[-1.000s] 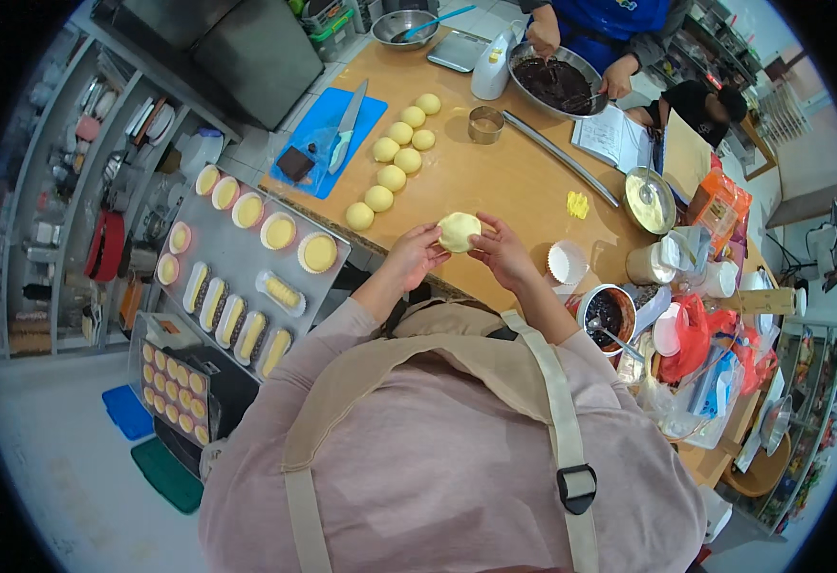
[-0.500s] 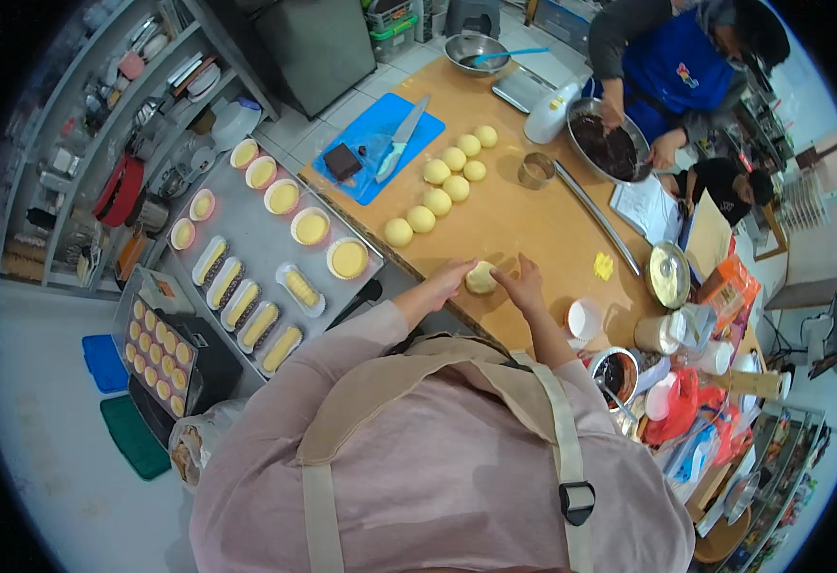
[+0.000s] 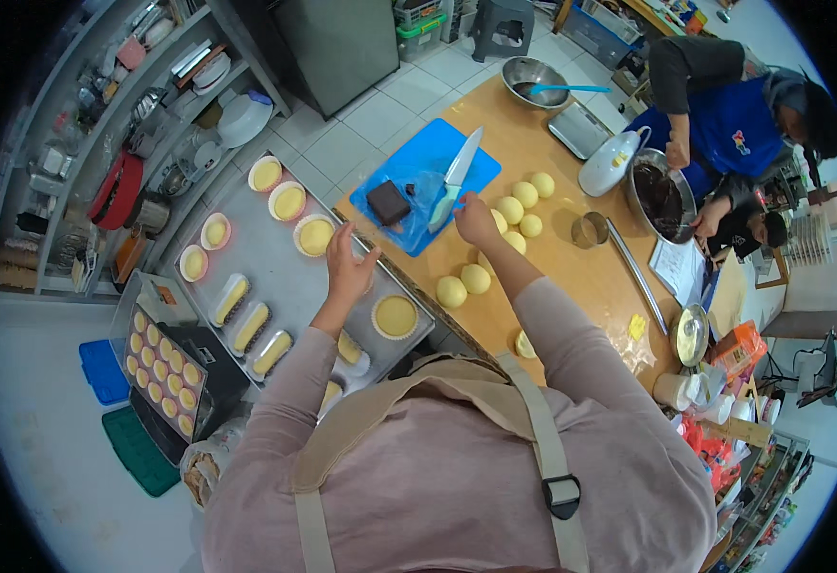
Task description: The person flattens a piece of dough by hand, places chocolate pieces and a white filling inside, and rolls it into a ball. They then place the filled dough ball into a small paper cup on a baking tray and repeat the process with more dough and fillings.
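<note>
Round, smooth yellow dough balls (image 3: 476, 279) are lying beside the half-curled right hand (image 3: 478, 224), whose hold is staying unclear near a pale-handled steel knife (image 3: 461, 158), while the left hand (image 3: 348, 269) is hovering spread and empty over a grey metal tray (image 3: 266, 260).

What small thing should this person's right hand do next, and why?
Perhaps the right hand should close around the knife handle: it is right beside it at the edge of the blue cutting board, where a dark brown block also lies. Whether it touches the handle is hard to tell. The left hand is open over the metal tray.
</note>
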`<state>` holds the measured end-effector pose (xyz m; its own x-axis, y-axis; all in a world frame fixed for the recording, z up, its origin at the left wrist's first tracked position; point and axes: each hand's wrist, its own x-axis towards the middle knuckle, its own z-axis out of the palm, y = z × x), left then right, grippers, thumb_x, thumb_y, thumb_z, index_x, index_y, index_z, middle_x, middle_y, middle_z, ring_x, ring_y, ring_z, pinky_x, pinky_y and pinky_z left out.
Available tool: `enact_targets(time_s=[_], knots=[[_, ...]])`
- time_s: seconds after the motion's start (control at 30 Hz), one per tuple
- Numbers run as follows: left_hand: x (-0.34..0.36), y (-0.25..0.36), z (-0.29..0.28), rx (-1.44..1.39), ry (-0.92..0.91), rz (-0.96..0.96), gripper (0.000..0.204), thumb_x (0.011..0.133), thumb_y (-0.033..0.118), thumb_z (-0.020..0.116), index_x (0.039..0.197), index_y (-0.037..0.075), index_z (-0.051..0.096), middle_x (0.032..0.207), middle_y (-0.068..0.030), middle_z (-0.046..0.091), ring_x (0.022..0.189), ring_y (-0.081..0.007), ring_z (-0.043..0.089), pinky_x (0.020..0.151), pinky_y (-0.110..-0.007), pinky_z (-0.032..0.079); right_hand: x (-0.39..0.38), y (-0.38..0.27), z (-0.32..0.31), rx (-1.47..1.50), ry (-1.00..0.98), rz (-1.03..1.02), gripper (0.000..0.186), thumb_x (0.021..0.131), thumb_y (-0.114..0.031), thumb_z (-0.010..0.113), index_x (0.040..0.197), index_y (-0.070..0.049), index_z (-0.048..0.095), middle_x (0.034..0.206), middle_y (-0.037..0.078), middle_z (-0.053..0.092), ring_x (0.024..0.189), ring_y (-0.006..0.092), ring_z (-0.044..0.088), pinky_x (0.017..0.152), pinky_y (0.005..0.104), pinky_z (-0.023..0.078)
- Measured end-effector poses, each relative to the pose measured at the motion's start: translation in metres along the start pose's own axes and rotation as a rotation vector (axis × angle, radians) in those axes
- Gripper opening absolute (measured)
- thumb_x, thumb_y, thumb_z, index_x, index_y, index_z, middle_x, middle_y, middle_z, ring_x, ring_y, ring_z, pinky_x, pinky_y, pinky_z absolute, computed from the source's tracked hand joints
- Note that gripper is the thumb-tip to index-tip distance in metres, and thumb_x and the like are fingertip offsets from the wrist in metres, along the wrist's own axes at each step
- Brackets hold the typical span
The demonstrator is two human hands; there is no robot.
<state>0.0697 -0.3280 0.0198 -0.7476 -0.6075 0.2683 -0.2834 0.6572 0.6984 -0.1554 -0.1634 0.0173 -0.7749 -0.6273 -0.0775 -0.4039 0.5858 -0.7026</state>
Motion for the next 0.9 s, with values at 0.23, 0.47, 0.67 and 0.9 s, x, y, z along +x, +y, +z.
enact_targets(time_s=[0.23, 0.47, 0.67, 0.9], knots=[[0.051, -0.041, -0.019, 0.42, -0.119, -0.125, 0.056, 0.077, 0.03, 0.07, 0.126, 0.008, 0.051, 0.13, -0.0121, 0.047, 0.121, -0.0314, 0.04, 0.101, -0.046, 0.03, 0.067, 0.006, 0.039, 0.056, 0.108, 0.358, 0.047, 0.078, -0.017, 0.062, 0.111, 0.004, 0.034, 0.102, 0.031, 0.06, 0.096, 0.0438, 0.06, 0.082, 0.0498, 0.048], [0.069, -0.052, -0.007, 0.448, -0.279, -0.095, 0.022, 0.077, 0.028, 0.068, 0.092, 0.011, 0.067, 0.105, -0.0053, 0.058, 0.108, -0.0258, 0.047, 0.089, -0.041, 0.034, 0.075, -0.008, 0.03, -0.041, 0.09, 0.459, 0.062, 0.07, -0.02, 0.071, 0.112, 0.006, 0.035, 0.101, 0.028, 0.061, 0.093, 0.0398, 0.063, 0.08, 0.0441, 0.051], [0.086, -0.068, 0.011, -0.336, -0.336, -0.489, 0.024, 0.085, 0.033, 0.062, 0.088, 0.009, 0.062, 0.09, 0.0005, 0.058, 0.084, -0.0185, 0.055, 0.073, -0.032, 0.043, 0.079, -0.001, 0.011, 0.073, -0.009, 0.464, 0.054, 0.076, -0.022, 0.064, 0.117, 0.005, 0.041, 0.096, 0.024, 0.064, 0.089, 0.0379, 0.065, 0.077, 0.0431, 0.053], [0.075, -0.051, 0.023, -0.932, -0.226, -0.828, 0.049, 0.091, 0.047, 0.055, 0.119, 0.007, 0.046, 0.113, -0.005, 0.051, 0.096, -0.0191, 0.052, 0.082, -0.031, 0.045, -0.005, -0.051, 0.002, -0.116, -0.134, 0.003, 0.026, 0.09, -0.02, 0.05, 0.107, -0.002, 0.042, 0.079, 0.026, 0.062, 0.073, 0.0406, 0.063, 0.063, 0.0509, 0.049]])
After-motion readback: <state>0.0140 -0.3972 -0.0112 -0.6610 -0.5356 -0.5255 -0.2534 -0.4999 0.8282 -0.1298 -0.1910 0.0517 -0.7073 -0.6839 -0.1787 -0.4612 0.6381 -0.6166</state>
